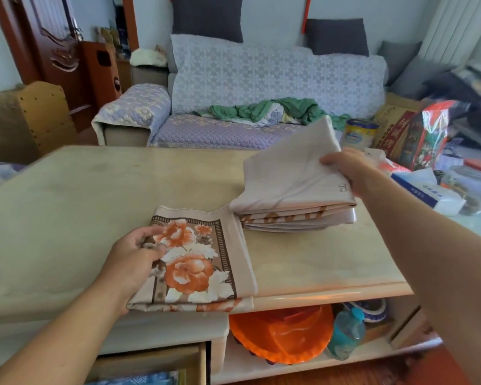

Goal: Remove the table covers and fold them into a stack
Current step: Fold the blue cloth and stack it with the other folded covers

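L hand [139, 252] gripped floral cover [197, 262] at its left edge, near tabletop [67, 207] front. R hand [345, 169] pinched plain cover [292, 187] flap, raised. Plain stack lay just right/behind floral; R nearer.

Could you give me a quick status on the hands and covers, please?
Left hand grips floral cover. Right hand lifts beige cover's top fold. Nothing in the way.

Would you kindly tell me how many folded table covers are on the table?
2: the floral cover at the near edge under the left hand, and the plain cover behind it, its top layer lifted by the right hand.
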The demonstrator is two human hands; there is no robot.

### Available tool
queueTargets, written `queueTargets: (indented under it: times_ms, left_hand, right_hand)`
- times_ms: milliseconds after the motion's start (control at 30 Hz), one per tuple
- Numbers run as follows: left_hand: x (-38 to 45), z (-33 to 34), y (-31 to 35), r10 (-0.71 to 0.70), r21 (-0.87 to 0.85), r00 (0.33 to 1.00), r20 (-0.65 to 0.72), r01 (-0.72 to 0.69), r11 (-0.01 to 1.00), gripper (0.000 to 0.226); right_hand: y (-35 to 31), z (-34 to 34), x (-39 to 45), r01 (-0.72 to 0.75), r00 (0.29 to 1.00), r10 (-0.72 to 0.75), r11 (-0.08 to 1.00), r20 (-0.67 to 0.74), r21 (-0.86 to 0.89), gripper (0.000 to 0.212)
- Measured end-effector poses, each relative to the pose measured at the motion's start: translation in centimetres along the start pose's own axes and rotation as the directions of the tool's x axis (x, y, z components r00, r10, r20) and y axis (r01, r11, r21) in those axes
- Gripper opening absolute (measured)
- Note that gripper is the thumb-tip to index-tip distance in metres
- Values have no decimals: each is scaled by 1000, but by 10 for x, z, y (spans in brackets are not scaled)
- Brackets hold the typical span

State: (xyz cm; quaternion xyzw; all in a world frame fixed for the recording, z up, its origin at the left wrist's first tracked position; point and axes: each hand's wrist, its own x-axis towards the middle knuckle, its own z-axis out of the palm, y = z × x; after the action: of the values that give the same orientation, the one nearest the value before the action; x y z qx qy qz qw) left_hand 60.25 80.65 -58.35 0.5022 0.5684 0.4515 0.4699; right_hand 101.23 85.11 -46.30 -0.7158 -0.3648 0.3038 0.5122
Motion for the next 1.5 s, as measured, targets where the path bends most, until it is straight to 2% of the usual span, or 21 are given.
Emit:
queueTargets:
  times_ms: [167,333,400,433,500,567,633,700,767,800,833,867,900,1033,1067,1133,1200,1233,1300,1367,1500]
  left_hand:
    - [-4,1,2,21,-21,999,-32,-21,1000,36]
    - [-16,0,11,40,138,999,5,-40,990,45]
    - [-23,-1,25,135,292,991,-9,-126,948,56]
    - [-23,-6,34,214,350,977,-10,-197,916,62]
    - [-26,-31,61,283,204,959,-37,-270,941,67]
    - [-32,-74,90,203,-216,976,-78,-215,952,70]
    - [-44,-126,103,167,-549,981,98,-87,831,74]
    - [-66,-156,107,270,-655,839,472,128,745,98]
    - [-97,-174,88,362,-725,700,615,323,608,114]
    - [-107,-183,70,368,-725,729,577,250,641,109]
    - [-114,-193,50,233,-643,761,605,294,707,94]
    - [-117,-202,28,101,-541,861,498,217,812,80]
    - [-126,-211,4,39,-457,900,434,183,871,75]
    - [-135,-233,-64,-169,-183,925,339,241,953,59]
    - [-137,-236,-77,-197,-170,932,306,257,951,58]
    - [-139,-241,-108,-228,-176,932,281,284,943,70]
    - [-151,-244,-123,-239,-168,925,296,297,940,52]
    - [-157,-248,-130,-248,-169,916,317,312,935,44]
    - [-165,-253,-136,-273,-253,873,403,393,884,54]
    - [-168,-253,-139,-217,-368,853,474,416,832,66]
    - [-145,-256,-154,-321,-202,896,305,390,898,44]
  right_hand:
    - [-60,23,-44,354,925,-377,902,-50,-245,18]
    - [-127,42,-113,588,686,-726,584,-36,-560,26]
    - [-143,48,-144,647,625,-781,531,-19,-547,32]
    - [-146,48,-157,670,627,-779,561,-34,-486,32]
    - [-148,51,-181,685,695,-715,691,-75,-232,24]
    - [-141,59,-205,580,812,-583,805,-13,125,22]
    - [-118,75,-233,387,869,-471,838,152,384,11]
    - [-86,97,-264,208,886,-369,857,279,472,11]
    - [-49,123,-291,49,879,-273,868,391,494,17]
    - [-28,137,-306,-18,872,-227,870,433,492,18]
    - [-10,147,-318,-67,868,-191,869,458,490,19]
    - [7,155,-327,-106,861,-163,869,481,483,20]
    - [25,166,-337,-147,848,-132,872,513,467,22]
    - [88,195,-363,-241,797,-15,909,604,339,23]
    - [103,200,-366,-264,759,18,922,651,283,24]
    - [126,199,-367,-303,605,62,940,794,158,33]
    - [142,194,-362,-337,441,113,940,890,48,44]
    - [149,192,-359,-356,398,128,934,909,24,48]
    - [161,192,-354,-411,398,104,909,911,76,56]
    - [169,194,-351,-441,455,53,880,889,174,59]
    - [175,201,-352,-367,474,5,910,881,192,46]
